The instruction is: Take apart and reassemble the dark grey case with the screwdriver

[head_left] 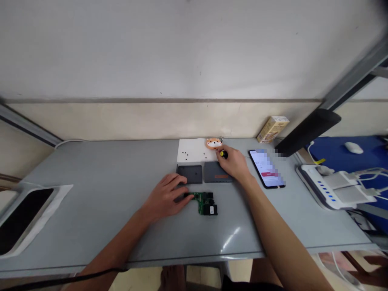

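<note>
My left hand (167, 196) rests on the grey table (106, 194) with its fingertips on the left end of a green circuit board (206, 203). My right hand (235, 165) is farther back, closed round a small screwdriver with a yellow and black handle (223, 154). It hovers over a grey case half (216, 172). A darker case half (190, 173) lies just left of that one. Behind them a white sheet (191, 150) carries several tiny black screws. An orange animal-face charm (214, 142) sits at the sheet's right corner.
A lit phone (266, 168) lies to the right of my right hand. A small yellow carton (272, 129) stands by the wall. A white power strip with plugs (333, 188) is at the far right. At the left edge lies a dark tablet-like device (21, 218).
</note>
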Motion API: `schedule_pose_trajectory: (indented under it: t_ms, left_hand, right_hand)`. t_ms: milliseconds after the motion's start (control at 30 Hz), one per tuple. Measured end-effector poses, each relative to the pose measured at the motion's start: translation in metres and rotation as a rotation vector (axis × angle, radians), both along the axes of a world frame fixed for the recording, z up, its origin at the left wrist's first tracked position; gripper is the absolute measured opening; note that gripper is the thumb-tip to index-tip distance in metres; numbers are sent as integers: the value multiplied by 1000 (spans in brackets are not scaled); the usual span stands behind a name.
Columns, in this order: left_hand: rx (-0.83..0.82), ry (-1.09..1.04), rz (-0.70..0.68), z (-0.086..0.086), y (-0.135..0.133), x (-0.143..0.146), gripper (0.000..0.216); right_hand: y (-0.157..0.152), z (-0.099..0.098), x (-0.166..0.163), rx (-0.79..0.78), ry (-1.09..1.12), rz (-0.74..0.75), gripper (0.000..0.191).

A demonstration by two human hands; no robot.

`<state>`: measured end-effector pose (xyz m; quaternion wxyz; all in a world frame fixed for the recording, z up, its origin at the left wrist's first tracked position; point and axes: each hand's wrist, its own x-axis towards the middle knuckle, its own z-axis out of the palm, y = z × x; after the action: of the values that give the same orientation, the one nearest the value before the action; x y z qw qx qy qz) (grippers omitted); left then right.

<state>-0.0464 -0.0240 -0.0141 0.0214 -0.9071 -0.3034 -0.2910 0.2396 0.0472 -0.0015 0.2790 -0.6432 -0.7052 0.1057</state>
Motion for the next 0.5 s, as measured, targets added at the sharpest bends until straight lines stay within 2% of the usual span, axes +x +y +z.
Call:
schedule_pose_trajectory:
  t_ms: [167,500]
  left_hand:
    - [13,-9,14,-1,-1,1,9]
    - [-11,-4,19,-7,2,1,11]
  right_hand:
    - [-2,2,-5,5,-9,-11,24]
    - [-7,2,-16,6,-59,64,25]
